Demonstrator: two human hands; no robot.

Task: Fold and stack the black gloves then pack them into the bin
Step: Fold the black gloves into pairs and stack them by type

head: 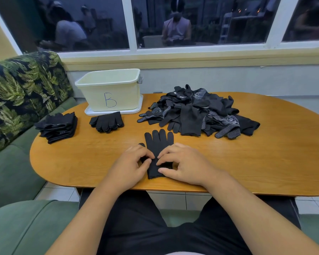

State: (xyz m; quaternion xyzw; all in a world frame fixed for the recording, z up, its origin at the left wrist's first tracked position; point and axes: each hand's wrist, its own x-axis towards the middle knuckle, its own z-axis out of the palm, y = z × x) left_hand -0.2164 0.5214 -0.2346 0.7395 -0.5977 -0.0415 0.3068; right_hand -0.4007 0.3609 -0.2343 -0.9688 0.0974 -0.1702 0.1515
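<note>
The left hand (133, 163) has its fingers curled, forefinger and thumb pinching the left edge of a single black glove (159, 141) at its lower half, and the right hand (185, 162) mirrors it from the other side, bent fingertips pressing on the fabric with the thumb laid across the cuff end. The glove lies flat near the middle of the tabletop's near edge, cuff toward the person and its four fingers pointing toward the far edge; its thumb tip peeps out just above the left hand's knuckles. Beyond it, toward the far edge and right of centre, sits a heap of loose gloves (197, 113), tumbled over one another (some show white-dotted palms, some plain black backs). Left of the heap, a small bundle of gloves (107, 122) rests just in front of the bin (110, 89), a pale, open-topped tub with a blue letter B on its front wall, standing on a white tray (114, 112) at the far left part of the wooden tabletop (265, 162). Farther left, close to the rounded left edge, is a neat stack of folded gloves (58, 127). Past that edge runs a green sofa (11, 172) with a leaf-print cushion (17, 89), and a white-framed window (133, 23) spans the wall behind the table.
</note>
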